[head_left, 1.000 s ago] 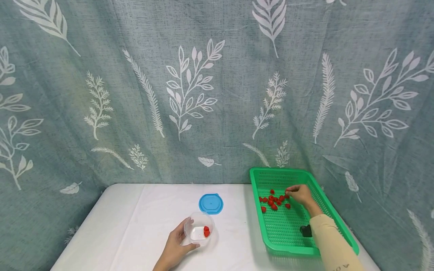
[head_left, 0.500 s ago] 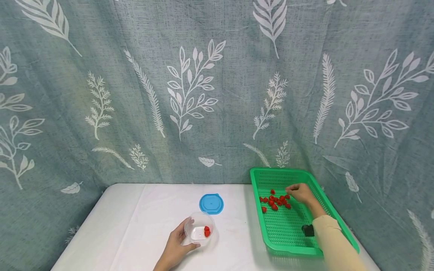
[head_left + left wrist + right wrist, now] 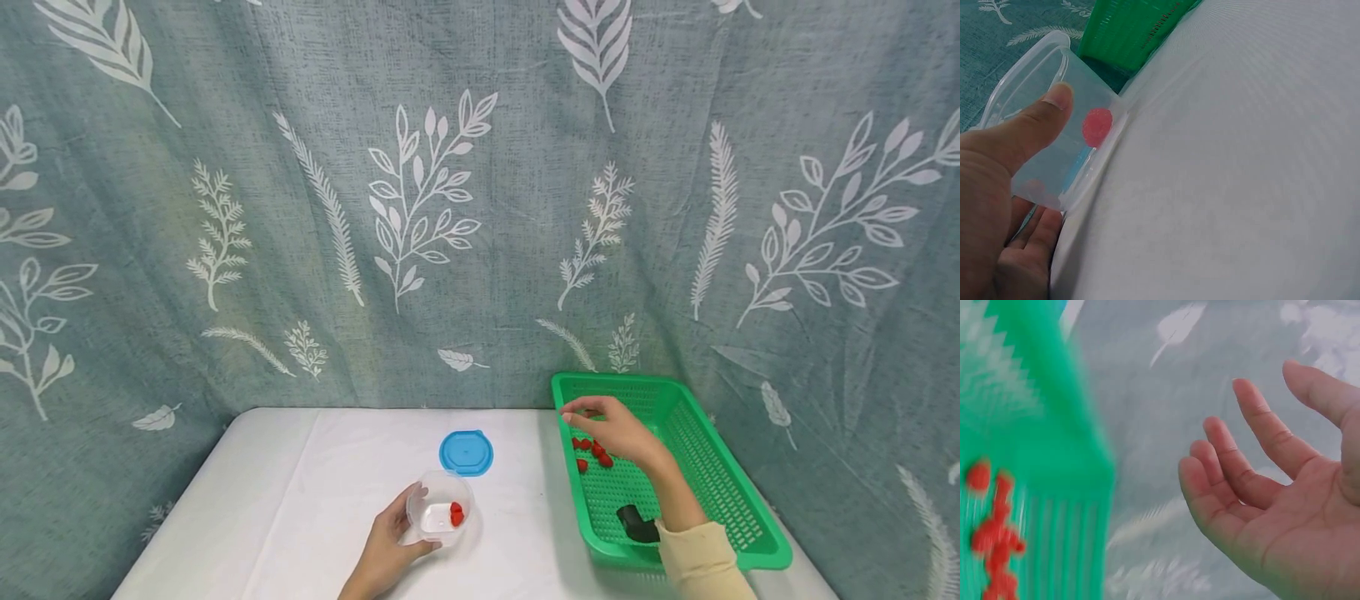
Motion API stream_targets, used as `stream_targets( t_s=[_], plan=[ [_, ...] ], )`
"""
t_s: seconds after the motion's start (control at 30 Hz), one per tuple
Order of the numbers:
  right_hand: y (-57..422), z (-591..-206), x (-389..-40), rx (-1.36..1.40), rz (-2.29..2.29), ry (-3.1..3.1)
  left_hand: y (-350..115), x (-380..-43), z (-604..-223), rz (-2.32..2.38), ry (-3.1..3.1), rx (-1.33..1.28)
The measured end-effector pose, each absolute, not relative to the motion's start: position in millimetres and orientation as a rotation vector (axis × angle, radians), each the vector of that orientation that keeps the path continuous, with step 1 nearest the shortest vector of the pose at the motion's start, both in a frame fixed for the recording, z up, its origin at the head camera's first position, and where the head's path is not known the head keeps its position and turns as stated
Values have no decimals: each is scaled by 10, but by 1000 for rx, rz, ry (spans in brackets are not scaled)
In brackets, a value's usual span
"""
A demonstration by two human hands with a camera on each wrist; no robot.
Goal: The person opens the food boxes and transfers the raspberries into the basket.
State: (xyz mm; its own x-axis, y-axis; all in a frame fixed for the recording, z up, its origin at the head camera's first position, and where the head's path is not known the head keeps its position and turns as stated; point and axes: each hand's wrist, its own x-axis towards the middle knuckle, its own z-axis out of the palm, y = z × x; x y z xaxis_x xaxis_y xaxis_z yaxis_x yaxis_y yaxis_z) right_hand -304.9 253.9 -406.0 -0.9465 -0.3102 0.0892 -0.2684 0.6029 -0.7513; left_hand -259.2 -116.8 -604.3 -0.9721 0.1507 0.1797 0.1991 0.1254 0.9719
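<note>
My left hand [image 3: 390, 537] grips a small clear plastic container [image 3: 433, 523] on the white table, thumb on one side and fingers on the other. A few red raspberries [image 3: 456, 514] lie at its right side; one raspberry [image 3: 1097, 127] shows through the wall in the left wrist view. My right hand [image 3: 611, 429] is over the left part of a green basket [image 3: 622, 552], hiding some of the raspberries [image 3: 604, 459] in it. In the right wrist view the right hand [image 3: 1272, 500] has loosely bent, spread fingers, thumb apart, and nothing in it.
A round blue lid [image 3: 467, 452] lies just behind the container on the white table [image 3: 300, 492]. A leaf-patterned curtain [image 3: 480, 250] hangs behind the table. A black device [image 3: 636, 525] is at the right wrist, over the basket.
My right hand has moved left across the basket, from the right of the raspberries to above its left rim. The left hand and container have stayed put.
</note>
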Motion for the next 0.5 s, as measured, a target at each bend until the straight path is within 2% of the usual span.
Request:
stream_targets(
  t_s=[0.23,0.5],
  plan=[
    [1933,-4229,-2734,-659,-1434,2634,-1175,-2595,-6059,-1969,-2363,-370],
    [1275,-4871,-2677,-730,-1349,2656,-1166,-2595,-6064,-1956,-2370,-401]
  ],
)
